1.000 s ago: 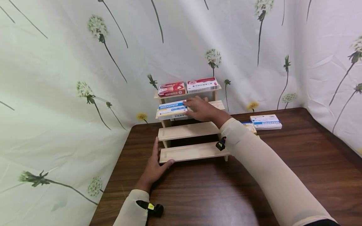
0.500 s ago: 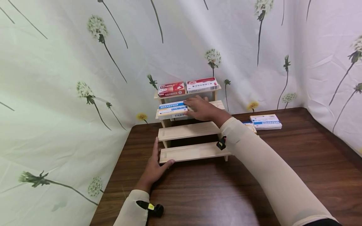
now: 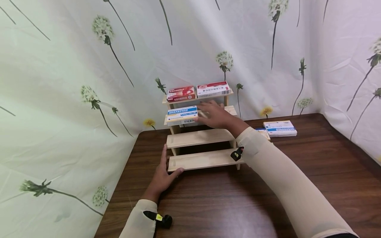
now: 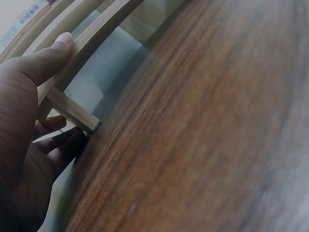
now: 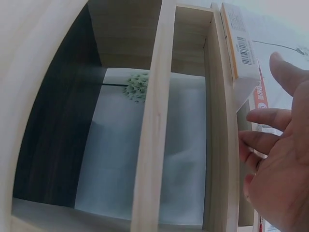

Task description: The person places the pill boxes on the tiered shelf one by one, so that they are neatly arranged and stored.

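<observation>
A stepped wooden display stand [image 3: 199, 138] with several shelves rises from the table. My left hand [image 3: 160, 180] holds its lower left corner, the thumb on the front edge of the lowest shelf. In the left wrist view, the other fingers of the left hand [image 4: 34, 121] bend behind the stand's side. On the second shelf from the top, at the left end, lies a blue and white medicine box [image 3: 182, 114]. My right hand [image 3: 215, 115] hovers just right of it. The right wrist view shows a gap between the thumb and the box's barcode end [image 5: 244, 48].
A red medicine box [image 3: 181, 94] and a red and white one [image 3: 213, 89] lie on the top shelf. At the right on the brown table [image 3: 321, 158] are another blue and white box [image 3: 279, 128] and a partly covered yellowish box [image 3: 263, 133]. A flowered curtain [image 3: 190, 59] hangs behind.
My right hand has let go of the blue and white medicine box and drawn slightly to the right, its fingers spreading. The box stays on its shelf. My left hand has not moved.
</observation>
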Tool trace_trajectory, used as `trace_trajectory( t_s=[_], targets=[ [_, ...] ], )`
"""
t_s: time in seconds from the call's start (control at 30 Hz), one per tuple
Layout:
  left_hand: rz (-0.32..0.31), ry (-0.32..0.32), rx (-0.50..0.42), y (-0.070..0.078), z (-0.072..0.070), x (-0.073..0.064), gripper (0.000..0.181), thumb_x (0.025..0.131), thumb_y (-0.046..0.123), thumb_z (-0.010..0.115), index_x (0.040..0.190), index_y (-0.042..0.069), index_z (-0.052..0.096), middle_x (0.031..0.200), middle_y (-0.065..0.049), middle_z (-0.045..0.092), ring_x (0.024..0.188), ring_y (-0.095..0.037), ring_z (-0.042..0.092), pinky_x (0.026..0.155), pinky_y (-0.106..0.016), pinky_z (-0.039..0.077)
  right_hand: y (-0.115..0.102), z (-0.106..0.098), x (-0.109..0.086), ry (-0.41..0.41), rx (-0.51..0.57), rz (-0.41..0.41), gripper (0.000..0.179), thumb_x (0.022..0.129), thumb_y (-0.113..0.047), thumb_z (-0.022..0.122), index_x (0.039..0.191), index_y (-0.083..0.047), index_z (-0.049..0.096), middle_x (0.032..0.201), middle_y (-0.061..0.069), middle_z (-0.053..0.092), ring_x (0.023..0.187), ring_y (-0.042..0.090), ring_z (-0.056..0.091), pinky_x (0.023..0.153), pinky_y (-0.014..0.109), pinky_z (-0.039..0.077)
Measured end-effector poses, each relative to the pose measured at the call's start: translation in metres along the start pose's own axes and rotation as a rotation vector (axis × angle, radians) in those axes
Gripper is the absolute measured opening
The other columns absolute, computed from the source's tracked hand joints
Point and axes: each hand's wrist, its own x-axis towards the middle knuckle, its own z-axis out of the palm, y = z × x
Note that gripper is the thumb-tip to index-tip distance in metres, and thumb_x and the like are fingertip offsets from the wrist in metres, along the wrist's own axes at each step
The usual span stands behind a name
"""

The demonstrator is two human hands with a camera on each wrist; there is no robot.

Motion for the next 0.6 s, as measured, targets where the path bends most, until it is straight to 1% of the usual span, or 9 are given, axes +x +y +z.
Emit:
trace_trajectory(
  t_s=[0.03,0.17,0.33,0.4,0.6],
  targets=[
    [-0.001,0.0,0.0,0.0,0.0,0.0,0.124,0.096,0.037,0.087,0.173,0.05,-0.009,0.165,-0.025,0.048,0.141,-0.042,0.062,0.117,-0.063,0.047,0.001,0.0,-0.002,0.008,0.002,0.007,0.075,0.107,-0.057,0.065,0.167,-0.016,0.048,0.178,0.012,0.038,0.163,0.037,0.028,0.126,0.076,0.014],
    [0.001,0.003,0.0,0.0,0.0,0.001,0.124,0.096,0.037,0.087,0.173,0.051,-0.009,0.164,-0.025,0.049,0.14,-0.042,0.063,0.116,-0.063,0.047,0.004,-0.001,-0.01,0.054,0.0,0.039,0.073,0.108,-0.055,0.064,0.165,-0.012,0.05,0.173,0.011,0.046,0.161,0.036,0.033,0.125,0.071,0.017],
    [0.003,0.002,-0.004,0.0,0.0,0.0,0.124,0.096,0.037,0.087,0.173,0.05,-0.009,0.163,-0.025,0.05,0.138,-0.041,0.064,0.116,-0.063,0.047,0.009,-0.003,-0.024,0.107,-0.003,0.058,0.069,0.109,-0.051,0.064,0.164,-0.011,0.052,0.169,0.011,0.052,0.159,0.038,0.035,0.117,0.067,0.019],
    [0.004,0.001,-0.002,0.0,0.001,0.0,0.124,0.096,0.037,0.087,0.173,0.05,-0.009,0.163,-0.025,0.05,0.138,-0.041,0.064,0.116,-0.063,0.047,0.011,-0.005,-0.031,0.128,0.001,0.054,0.067,0.109,-0.049,0.064,0.163,-0.011,0.054,0.168,0.013,0.052,0.158,0.039,0.035,0.114,0.067,0.019],
    [0.006,-0.001,-0.012,0.001,0.0,0.001,0.125,0.096,0.035,0.087,0.173,0.049,-0.01,0.164,-0.025,0.049,0.141,-0.041,0.062,0.117,-0.063,0.047,0.02,-0.007,-0.05,0.203,-0.008,0.011,0.061,0.109,-0.042,0.069,0.158,-0.008,0.058,0.169,0.017,0.05,0.158,0.043,0.034,0.111,0.071,0.017]
  ],
)
